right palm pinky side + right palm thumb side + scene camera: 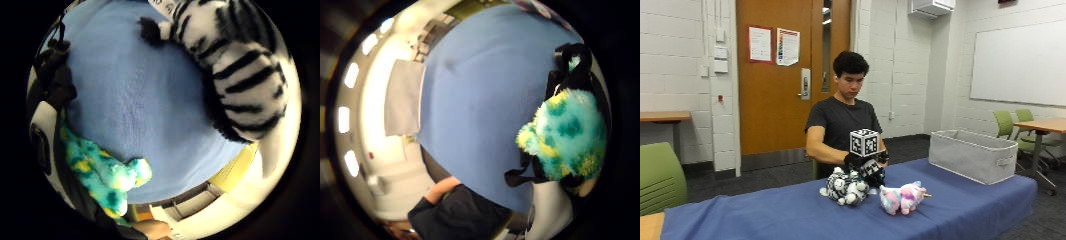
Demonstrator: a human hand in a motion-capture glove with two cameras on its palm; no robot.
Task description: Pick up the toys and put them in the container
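Note:
In the outside view my gloved right hand hangs just above the blue-covered table, right behind a zebra plush. Both palm views show a fluffy teal and yellow plush close against the palm, with the fingers curled round it; this plush is lifted off the cloth. Under the hand lies the zebra plush. A pink and white unicorn plush lies on the cloth to the zebra's right. The grey fabric container stands open at the table's right end, well away from the hand.
The container also shows beyond the cloth's edge in the thumb side view. Green chairs and a wooden table stand past the table's right end. A green chair is at the left.

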